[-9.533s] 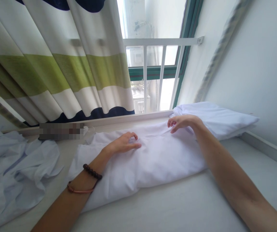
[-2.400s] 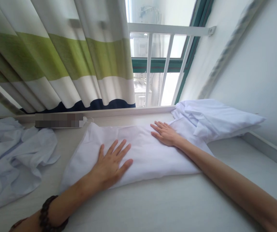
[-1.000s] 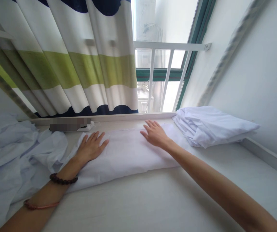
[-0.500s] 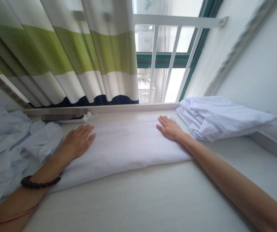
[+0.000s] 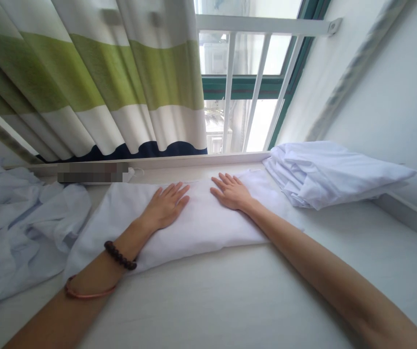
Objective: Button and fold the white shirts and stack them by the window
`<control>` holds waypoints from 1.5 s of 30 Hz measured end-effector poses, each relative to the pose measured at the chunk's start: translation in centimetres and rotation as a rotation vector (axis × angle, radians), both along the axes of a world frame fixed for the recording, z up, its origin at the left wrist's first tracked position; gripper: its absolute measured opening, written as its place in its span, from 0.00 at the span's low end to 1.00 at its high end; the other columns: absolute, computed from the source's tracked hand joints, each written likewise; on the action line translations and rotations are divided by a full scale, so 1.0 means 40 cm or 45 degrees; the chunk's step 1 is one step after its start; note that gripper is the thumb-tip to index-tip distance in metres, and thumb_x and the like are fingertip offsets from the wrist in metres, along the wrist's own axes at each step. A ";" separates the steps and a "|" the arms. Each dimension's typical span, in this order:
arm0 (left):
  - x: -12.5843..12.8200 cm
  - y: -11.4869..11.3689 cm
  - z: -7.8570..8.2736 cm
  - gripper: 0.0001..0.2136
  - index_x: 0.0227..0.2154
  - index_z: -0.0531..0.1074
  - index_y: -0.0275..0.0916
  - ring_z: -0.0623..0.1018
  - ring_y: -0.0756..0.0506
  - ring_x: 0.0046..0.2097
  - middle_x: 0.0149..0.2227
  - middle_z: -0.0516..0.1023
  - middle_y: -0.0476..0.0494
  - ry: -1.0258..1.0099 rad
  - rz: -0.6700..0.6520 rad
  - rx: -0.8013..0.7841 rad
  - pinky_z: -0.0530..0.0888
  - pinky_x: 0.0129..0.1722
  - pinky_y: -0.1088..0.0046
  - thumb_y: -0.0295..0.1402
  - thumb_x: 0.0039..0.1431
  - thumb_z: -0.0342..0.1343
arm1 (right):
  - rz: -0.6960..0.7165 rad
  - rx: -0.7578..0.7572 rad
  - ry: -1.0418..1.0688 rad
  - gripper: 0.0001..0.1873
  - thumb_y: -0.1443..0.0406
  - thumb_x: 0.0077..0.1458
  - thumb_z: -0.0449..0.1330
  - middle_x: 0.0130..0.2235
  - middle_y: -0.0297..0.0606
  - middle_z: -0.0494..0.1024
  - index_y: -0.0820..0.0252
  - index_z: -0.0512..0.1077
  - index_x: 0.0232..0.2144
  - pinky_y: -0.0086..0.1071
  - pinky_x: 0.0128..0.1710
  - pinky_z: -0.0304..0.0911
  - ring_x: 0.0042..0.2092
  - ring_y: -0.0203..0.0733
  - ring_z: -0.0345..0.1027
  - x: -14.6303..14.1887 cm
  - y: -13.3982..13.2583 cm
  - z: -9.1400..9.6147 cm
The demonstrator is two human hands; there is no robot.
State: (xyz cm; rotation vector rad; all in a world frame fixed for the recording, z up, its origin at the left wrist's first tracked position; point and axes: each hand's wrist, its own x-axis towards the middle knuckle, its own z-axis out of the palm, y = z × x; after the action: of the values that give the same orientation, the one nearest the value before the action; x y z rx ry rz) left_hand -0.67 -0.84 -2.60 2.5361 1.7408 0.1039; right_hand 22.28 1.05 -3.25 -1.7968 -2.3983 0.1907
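A long folded white cloth (image 5: pixel 201 228) lies flat on the pale wood-look surface (image 5: pixel 208 295). My left hand (image 5: pixel 164 206) rests palm down on its middle-left part, fingers spread. Right of it, my right hand (image 5: pixel 230 191) presses flat near the cloth's far edge, its fingers also apart. Both palms touch the fabric, and neither hand grips anything. Dark beads (image 5: pixel 120 256) circle my left wrist, with a thin reddish band (image 5: pixel 90 293) further up the forearm.
A stack of folded white cloth (image 5: pixel 339 172) sits at the back right. Crumpled white cloth (image 5: pixel 23 218) is heaped on the left. Behind the low ledge (image 5: pixel 172 161) hang a green-and-white curtain (image 5: pixel 121 77) and white window bars (image 5: pixel 257 92). A partly blurred item (image 5: pixel 92 173) lies beside the ledge.
My left hand has slid right across the cloth, and my right hand has moved left, so they are closer together. The cloth's left end is now more exposed.
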 end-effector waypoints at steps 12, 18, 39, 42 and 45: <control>-0.172 0.034 0.049 0.26 0.62 0.56 0.33 0.56 0.37 0.65 0.65 0.55 0.35 0.126 0.235 -0.012 0.53 0.62 0.54 0.40 0.65 0.34 | -0.310 -0.108 -0.117 0.36 0.52 0.64 0.36 0.68 0.47 0.43 0.69 0.46 0.66 0.43 0.65 0.33 0.68 0.49 0.35 0.151 0.039 0.027; 0.042 0.089 0.086 0.23 0.56 0.65 0.31 0.63 0.38 0.61 0.61 0.63 0.31 0.035 0.093 0.018 0.55 0.60 0.54 0.36 0.67 0.35 | -0.224 -0.105 -0.094 0.34 0.56 0.62 0.42 0.68 0.50 0.42 0.74 0.52 0.63 0.42 0.64 0.34 0.68 0.47 0.33 -0.031 0.040 0.054; -0.244 0.120 0.026 0.21 0.46 0.69 0.39 0.73 0.42 0.46 0.44 0.73 0.42 -0.437 0.006 0.144 0.68 0.50 0.65 0.48 0.55 0.49 | -0.311 0.070 0.171 0.32 0.51 0.61 0.47 0.68 0.48 0.41 0.62 0.58 0.61 0.40 0.60 0.50 0.62 0.51 0.55 0.186 0.078 0.015; -0.248 0.122 0.045 0.19 0.40 0.73 0.39 0.72 0.41 0.48 0.43 0.73 0.40 -0.406 -0.063 0.121 0.66 0.53 0.63 0.47 0.54 0.48 | -0.274 -0.107 0.127 0.33 0.55 0.56 0.56 0.63 0.50 0.59 0.64 0.60 0.60 0.35 0.57 0.56 0.58 0.50 0.62 0.234 0.075 0.057; -0.257 0.127 0.068 0.18 0.32 0.75 0.38 0.72 0.40 0.45 0.40 0.74 0.39 -0.368 -0.033 0.075 0.67 0.51 0.63 0.47 0.51 0.50 | -0.324 -0.193 0.087 0.35 0.63 0.49 0.62 0.52 0.47 0.73 0.64 0.62 0.59 0.34 0.50 0.63 0.50 0.49 0.69 0.287 0.066 0.102</control>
State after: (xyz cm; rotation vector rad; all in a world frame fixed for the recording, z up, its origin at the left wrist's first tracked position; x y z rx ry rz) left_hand -10.97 4.24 0.13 2.4333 1.6147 0.5000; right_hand 33.77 3.70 0.85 -2.1033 -2.1349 0.4066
